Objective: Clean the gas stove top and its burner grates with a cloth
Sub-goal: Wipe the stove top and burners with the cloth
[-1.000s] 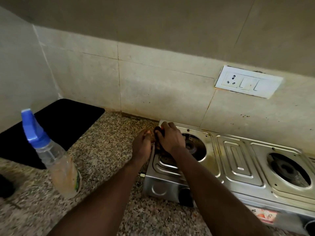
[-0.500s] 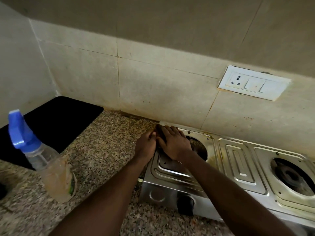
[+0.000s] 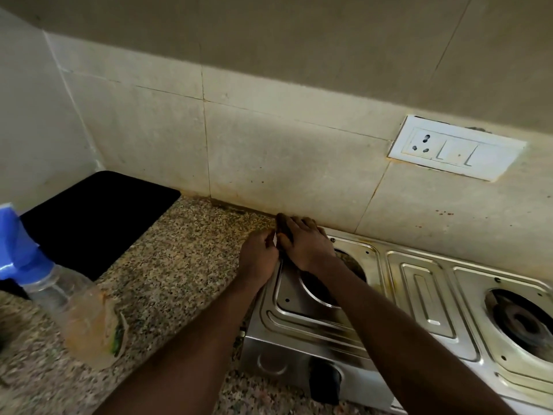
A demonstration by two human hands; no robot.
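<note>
**A:** Two bare hands are at one corner of the shiny stainless-steel two-burner gas stove (image 3: pixel 302 324). Where is the cloth?

**B:** The dark crumpled cloth (image 3: pixel 282 226) lies at the stove's ten o'clock corner, close to the beige tiled wall (image 3: pixel 284 163). Only a dark edge shows past the fingertips. The rest is under the right hand (image 3: pixel 305 245).

**A:** How do that hand's fingers lie?

**B:** They are stretched out flat and spread, pressing down on the cloth rather than curling round it.

**A:** And the left hand (image 3: pixel 258 256)?

**B:** It is just beside the right one, at its nine o'clock, on the stove's left rim. Its fingers curl inward, but I cannot tell whether they pinch the cloth, the rim or nothing.

**A:** The burners?

**B:** The right forearm half hides the left round burner well (image 3: pixel 315 290). The right round burner well (image 3: pixel 522 323), with a dark rusty burner inside, is at its three o'clock, and a ribbed steel panel (image 3: pixel 428 298) lies between them. A black round knob (image 3: pixel 324 384) is on the front face.

**A:** Off the stove?

**B:** At eight o'clock in the view a clear plastic spray bottle with a blue trigger head (image 3: pixel 74 316), blurred, stands on the speckled granite counter (image 3: pixel 185 265). A flat black mat (image 3: pixel 95 217) lies at nine o'clock. A white switch-and-socket plate (image 3: pixel 454 148) sits on the wall at two o'clock.
</note>
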